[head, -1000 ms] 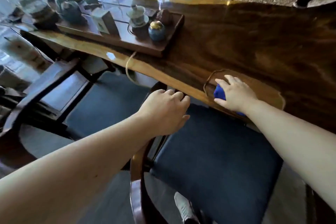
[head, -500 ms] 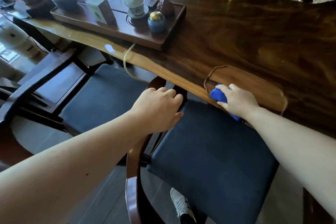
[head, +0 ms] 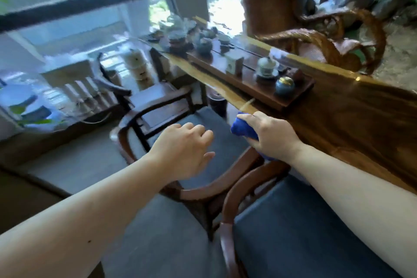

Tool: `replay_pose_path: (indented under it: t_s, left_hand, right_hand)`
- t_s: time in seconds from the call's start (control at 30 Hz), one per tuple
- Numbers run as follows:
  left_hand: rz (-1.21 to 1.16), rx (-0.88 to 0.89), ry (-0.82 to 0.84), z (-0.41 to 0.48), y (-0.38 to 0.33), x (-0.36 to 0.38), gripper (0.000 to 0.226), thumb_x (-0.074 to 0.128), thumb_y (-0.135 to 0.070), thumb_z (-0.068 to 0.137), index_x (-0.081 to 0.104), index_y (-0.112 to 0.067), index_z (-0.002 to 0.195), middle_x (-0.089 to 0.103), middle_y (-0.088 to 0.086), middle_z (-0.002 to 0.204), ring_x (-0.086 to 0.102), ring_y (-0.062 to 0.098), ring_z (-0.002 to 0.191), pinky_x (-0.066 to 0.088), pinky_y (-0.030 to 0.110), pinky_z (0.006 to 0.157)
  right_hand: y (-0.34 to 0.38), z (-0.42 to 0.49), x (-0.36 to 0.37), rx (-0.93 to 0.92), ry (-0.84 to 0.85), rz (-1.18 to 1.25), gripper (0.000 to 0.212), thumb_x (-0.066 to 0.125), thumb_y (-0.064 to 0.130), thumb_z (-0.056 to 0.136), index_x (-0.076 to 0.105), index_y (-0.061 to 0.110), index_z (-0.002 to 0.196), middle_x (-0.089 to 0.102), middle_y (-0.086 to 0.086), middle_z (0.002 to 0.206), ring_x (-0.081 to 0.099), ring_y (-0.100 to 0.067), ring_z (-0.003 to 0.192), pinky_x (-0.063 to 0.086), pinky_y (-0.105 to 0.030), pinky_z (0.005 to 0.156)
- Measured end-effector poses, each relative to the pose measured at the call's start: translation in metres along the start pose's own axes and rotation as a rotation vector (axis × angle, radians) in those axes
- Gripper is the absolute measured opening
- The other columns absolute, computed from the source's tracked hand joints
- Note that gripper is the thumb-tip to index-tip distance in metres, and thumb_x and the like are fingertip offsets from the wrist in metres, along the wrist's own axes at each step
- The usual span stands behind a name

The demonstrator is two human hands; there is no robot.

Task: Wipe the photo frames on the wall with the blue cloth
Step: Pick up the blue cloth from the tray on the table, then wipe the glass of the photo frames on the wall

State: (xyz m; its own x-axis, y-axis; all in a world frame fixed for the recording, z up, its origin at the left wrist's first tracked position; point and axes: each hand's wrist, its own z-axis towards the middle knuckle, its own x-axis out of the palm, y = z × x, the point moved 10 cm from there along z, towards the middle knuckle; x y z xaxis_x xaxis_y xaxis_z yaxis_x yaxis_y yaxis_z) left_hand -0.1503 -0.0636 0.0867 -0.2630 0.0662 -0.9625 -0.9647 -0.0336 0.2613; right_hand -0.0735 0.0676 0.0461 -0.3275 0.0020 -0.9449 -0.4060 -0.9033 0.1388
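Observation:
My right hand grips the bunched blue cloth and holds it in the air just off the front edge of the long wooden table. Most of the cloth is hidden under my fingers. My left hand hovers with its fingers loosely curled over the dark blue seat of a wooden chair and holds nothing. No photo frame or wall with frames is in view. The picture is blurred by motion.
A wooden tea tray with cups, a lidded bowl and a blue jar sits on the table. A second cushioned chair stands near me. A carved root armchair is behind the table. Windows and shelves of ceramics fill the left.
My right hand lifted the blue cloth off the table and moved it left past the edge. My left hand let go of the chair back. My view swung up and to the left.

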Motion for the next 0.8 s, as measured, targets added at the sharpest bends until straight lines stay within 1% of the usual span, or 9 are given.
replay_pose_path:
  t_s: [0.03, 0.1, 0.23, 0.3, 0.47, 0.53, 0.6, 0.67, 0.8]
  left_hand:
    - [0.035, -0.085, -0.021, -0.035, 0.033, -0.016, 0.051, 0.033, -0.052, 0.082, 0.062, -0.013, 0.095, 0.065, 0.004, 0.083, 0.063, 0.028, 0.075, 0.046, 0.036, 0.058]
    - [0.065, -0.154, -0.056, -0.062, 0.057, -0.035, 0.051, 0.034, -0.052, 0.08, 0.064, -0.013, 0.093, 0.066, 0.004, 0.082, 0.063, 0.028, 0.073, 0.045, 0.035, 0.057]
    - [0.102, -0.336, -0.112, -0.144, 0.113, -0.088, 0.054, 0.035, -0.053, 0.081, 0.063, -0.014, 0.105, 0.067, 0.004, 0.092, 0.064, 0.028, 0.082, 0.048, 0.037, 0.064]
    - [0.151, -0.417, -0.137, -0.185, 0.137, -0.115, 0.052, 0.039, -0.053, 0.083, 0.062, -0.014, 0.108, 0.067, 0.004, 0.094, 0.064, 0.028, 0.083, 0.05, 0.038, 0.065]
    - [0.266, -0.626, -0.172, -0.281, 0.18, -0.178, 0.057, 0.035, -0.054, 0.085, 0.058, -0.012, 0.114, 0.067, 0.007, 0.101, 0.064, 0.03, 0.086, 0.053, 0.041, 0.067]
    - [0.302, -0.698, -0.189, -0.316, 0.193, -0.202, 0.057, 0.037, -0.054, 0.085, 0.057, -0.011, 0.117, 0.067, 0.008, 0.103, 0.064, 0.03, 0.089, 0.054, 0.042, 0.07]
    - [0.357, -0.773, -0.186, -0.348, 0.206, -0.224, 0.057, 0.041, -0.053, 0.084, 0.057, -0.011, 0.118, 0.067, 0.009, 0.104, 0.063, 0.03, 0.091, 0.054, 0.042, 0.072]
    - [0.435, -0.832, -0.202, -0.375, 0.222, -0.247, 0.055, 0.044, -0.051, 0.083, 0.059, -0.01, 0.116, 0.067, 0.009, 0.103, 0.063, 0.029, 0.09, 0.055, 0.042, 0.07]
    - [0.576, -0.955, -0.1, -0.412, 0.242, -0.268, 0.056, 0.044, -0.051, 0.082, 0.061, -0.01, 0.116, 0.068, 0.009, 0.104, 0.063, 0.027, 0.09, 0.053, 0.038, 0.068]
  right_hand:
    - [0.049, 0.023, -0.008, -0.085, -0.011, -0.001, 0.055, 0.061, 0.033, 0.073, 0.05, 0.025, 0.126, 0.062, -0.004, 0.098, 0.065, -0.032, 0.073, 0.051, -0.039, 0.048]
    - [0.092, 0.046, -0.021, -0.144, -0.027, -0.009, 0.057, 0.06, 0.033, 0.072, 0.049, 0.025, 0.127, 0.062, -0.005, 0.098, 0.065, -0.034, 0.072, 0.051, -0.039, 0.047]
    - [0.212, 0.081, -0.053, -0.326, -0.11, 0.05, 0.057, 0.064, 0.031, 0.072, 0.049, 0.023, 0.126, 0.063, -0.007, 0.099, 0.064, -0.035, 0.069, 0.051, -0.04, 0.047]
    - [0.263, 0.097, -0.072, -0.385, -0.162, 0.122, 0.057, 0.066, 0.03, 0.072, 0.05, 0.023, 0.126, 0.063, -0.005, 0.099, 0.064, -0.034, 0.07, 0.048, -0.034, 0.047]
    - [0.365, 0.122, -0.097, -0.462, -0.246, 0.378, 0.059, 0.066, 0.031, 0.075, 0.044, 0.029, 0.13, 0.061, -0.003, 0.115, 0.064, -0.032, 0.087, 0.054, -0.041, 0.061]
    - [0.405, 0.132, -0.102, -0.488, -0.242, 0.489, 0.06, 0.066, 0.03, 0.075, 0.044, 0.028, 0.132, 0.06, -0.003, 0.122, 0.063, -0.032, 0.094, 0.054, -0.042, 0.067]
    - [0.443, 0.141, -0.11, -0.538, -0.256, 0.581, 0.059, 0.063, 0.03, 0.076, 0.045, 0.027, 0.132, 0.059, -0.005, 0.124, 0.062, -0.031, 0.097, 0.051, -0.037, 0.071]
    - [0.486, 0.155, -0.113, -0.598, -0.22, 0.68, 0.059, 0.067, 0.023, 0.077, 0.045, 0.025, 0.132, 0.059, -0.007, 0.124, 0.061, -0.031, 0.097, 0.047, -0.034, 0.072]
    - [0.555, 0.172, -0.126, -0.743, -0.18, 0.848, 0.061, 0.07, 0.015, 0.078, 0.045, 0.026, 0.132, 0.057, -0.007, 0.126, 0.06, -0.032, 0.1, 0.052, -0.044, 0.076]
